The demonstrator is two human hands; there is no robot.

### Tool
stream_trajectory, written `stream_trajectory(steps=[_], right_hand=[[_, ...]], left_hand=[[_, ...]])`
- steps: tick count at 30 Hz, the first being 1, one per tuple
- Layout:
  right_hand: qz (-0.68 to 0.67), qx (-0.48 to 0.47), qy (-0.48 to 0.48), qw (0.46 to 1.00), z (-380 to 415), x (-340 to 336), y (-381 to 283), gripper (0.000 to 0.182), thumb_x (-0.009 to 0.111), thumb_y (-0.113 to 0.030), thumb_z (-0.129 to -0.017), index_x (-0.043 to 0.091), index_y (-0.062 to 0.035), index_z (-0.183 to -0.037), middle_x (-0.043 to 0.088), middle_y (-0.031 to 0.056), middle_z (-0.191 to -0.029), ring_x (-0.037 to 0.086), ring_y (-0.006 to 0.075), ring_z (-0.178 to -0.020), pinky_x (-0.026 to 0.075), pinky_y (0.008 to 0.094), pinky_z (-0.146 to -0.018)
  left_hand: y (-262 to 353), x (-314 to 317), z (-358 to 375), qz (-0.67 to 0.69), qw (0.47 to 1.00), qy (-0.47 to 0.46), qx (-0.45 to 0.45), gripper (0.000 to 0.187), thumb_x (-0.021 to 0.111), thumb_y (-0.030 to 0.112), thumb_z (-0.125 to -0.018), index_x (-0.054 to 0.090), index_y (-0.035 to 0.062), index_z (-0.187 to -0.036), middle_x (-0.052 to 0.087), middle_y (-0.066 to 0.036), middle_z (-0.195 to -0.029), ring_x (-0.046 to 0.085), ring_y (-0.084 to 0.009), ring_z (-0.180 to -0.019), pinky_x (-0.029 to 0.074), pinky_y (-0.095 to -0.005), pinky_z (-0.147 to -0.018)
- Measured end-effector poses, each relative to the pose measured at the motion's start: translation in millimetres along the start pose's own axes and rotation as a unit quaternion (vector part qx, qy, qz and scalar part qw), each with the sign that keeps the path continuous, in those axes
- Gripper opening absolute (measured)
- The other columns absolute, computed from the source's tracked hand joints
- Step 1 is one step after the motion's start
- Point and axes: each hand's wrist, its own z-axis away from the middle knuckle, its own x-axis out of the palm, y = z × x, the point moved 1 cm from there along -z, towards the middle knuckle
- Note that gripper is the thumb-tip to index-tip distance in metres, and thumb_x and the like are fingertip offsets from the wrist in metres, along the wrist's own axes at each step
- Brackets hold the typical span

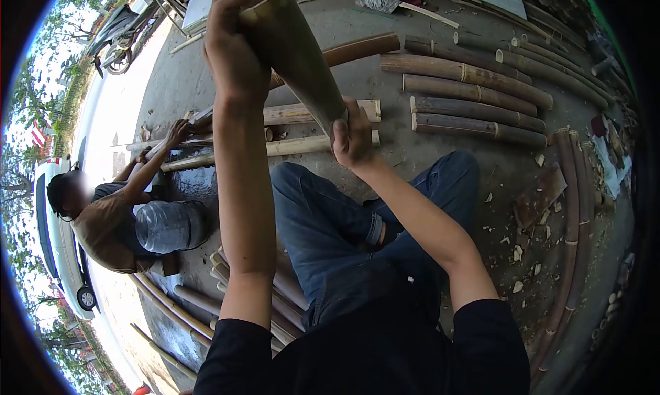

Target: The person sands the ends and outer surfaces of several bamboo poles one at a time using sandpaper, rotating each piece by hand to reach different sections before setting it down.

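A thick greenish-brown bamboo pole (302, 58) slants across the top of the head view, raised in front of me above my crossed legs. Near its wide, open upper end, my left hand (237, 51) presses against its side, with the fingers partly cut off by the frame edge. My right hand (354, 134) is closed round the narrower-looking lower end, thumb in front. Behind it, other bamboo poles (323, 113) lie on the concrete floor.
Several cut bamboo poles (474, 92) lie in rows at the upper right. Long poles (570, 237) stretch down the right side, beside scattered chips and a brown slab (540, 195). At left a co-worker (110, 223) handles poles near a clear plastic water jug (165, 226).
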Motion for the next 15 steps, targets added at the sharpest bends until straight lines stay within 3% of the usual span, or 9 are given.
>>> stream_trajectory(steps=[3, 5, 7, 8, 10, 13, 14, 15], right_hand=[[0.015, 0.013, -0.048, 0.999, 28, -9, 18, 0.058, 0.038, -0.051, -0.109, 0.06, 0.0009, -0.121, 0.067, 0.0232, -0.097, 0.064, 0.0441, -0.085, 0.049, 0.0512, -0.077], [-0.018, -0.015, -0.043, 0.999, -4, -9, 6, 0.054, 0.038, -0.047, -0.109, 0.062, 0.0002, -0.118, 0.068, 0.0215, -0.095, 0.064, 0.0438, -0.084, 0.049, 0.0504, -0.076], [-0.059, -0.001, -0.026, 0.998, -72, -8, -40, 0.049, 0.041, -0.045, -0.109, 0.062, -0.0007, -0.111, 0.067, 0.0207, -0.087, 0.065, 0.0436, -0.08, 0.049, 0.0503, -0.073], [-0.056, -0.021, -0.016, 0.998, -111, -9, -62, 0.047, 0.044, -0.044, -0.108, 0.062, -0.0009, -0.109, 0.067, 0.0209, -0.084, 0.065, 0.0439, -0.077, 0.049, 0.0505, -0.071], [-0.075, -0.027, -0.011, 0.997, -170, -14, -109, 0.044, 0.049, -0.043, -0.107, 0.061, -0.0008, -0.106, 0.065, 0.0218, -0.078, 0.065, 0.0448, -0.073, 0.049, 0.0511, -0.069], [-0.094, -0.024, -0.002, 0.995, -174, -5, -120, 0.044, 0.051, -0.043, -0.106, 0.059, 0.0002, -0.107, 0.064, 0.0227, -0.077, 0.064, 0.0456, -0.073, 0.049, 0.0513, -0.068], [-0.09, -0.033, 0.012, 0.995, -163, 0, -114, 0.045, 0.051, -0.044, -0.106, 0.059, 0.0008, -0.109, 0.064, 0.0229, -0.078, 0.065, 0.0459, -0.074, 0.049, 0.0512, -0.068], [-0.083, -0.003, -0.002, 0.997, -136, 3, -101, 0.049, 0.049, -0.047, -0.107, 0.058, 0.0012, -0.11, 0.065, 0.0233, -0.08, 0.065, 0.0458, -0.077, 0.05, 0.0511, -0.069]], left_hand=[[-5, -10, -6, 0.003, 1.0, -0.007, 0.011, 0.07, 0.049, 0.029, -0.091, 0.042, 0.0045, -0.156, 0.051, -0.024, -0.149, 0.044, -0.031, -0.143, 0.035, -0.0394, -0.117], [-1, -8, -4, 0.011, 1.0, -0.014, -0.009, 0.07, 0.049, 0.029, -0.091, 0.042, 0.0044, -0.156, 0.052, -0.025, -0.149, 0.044, -0.0309, -0.142, 0.035, -0.0395, -0.117], [17, 15, -4, 0.018, 0.993, 0.06, -0.098, 0.069, 0.049, 0.03, -0.091, 0.043, 0.004, -0.155, 0.053, -0.024, -0.147, 0.046, -0.0307, -0.141, 0.035, -0.0396, -0.117], [12, 12, -2, 0.021, 0.993, 0.061, -0.1, 0.069, 0.049, 0.03, -0.091, 0.043, 0.004, -0.155, 0.053, -0.024, -0.147, 0.046, -0.0307, -0.141, 0.035, -0.0396, -0.117], [3, 5, 1, 0.036, 0.997, -0.066, -0.011, 0.068, 0.049, 0.03, -0.092, 0.043, 0.0031, -0.154, 0.054, -0.023, -0.147, 0.048, -0.0283, -0.137, 0.036, -0.0386, -0.116], [6, 2, 3, 0.044, 0.998, -0.004, -0.05, 0.068, 0.048, 0.032, -0.092, 0.043, 0.0027, -0.154, 0.053, -0.022, -0.147, 0.05, -0.0262, -0.135, 0.038, -0.0374, -0.114], [6, 8, 11, 0.01, 1.0, 0.002, 0.017, 0.069, 0.048, 0.033, -0.092, 0.042, 0.0027, -0.153, 0.053, -0.022, -0.148, 0.051, -0.0248, -0.133, 0.04, -0.036, -0.113], [5, 0, 11, 0.011, 1.0, 0.0, 0.021, 0.069, 0.048, 0.033, -0.092, 0.042, 0.0027, -0.153, 0.053, -0.022, -0.148, 0.051, -0.0248, -0.133, 0.04, -0.036, -0.113]])
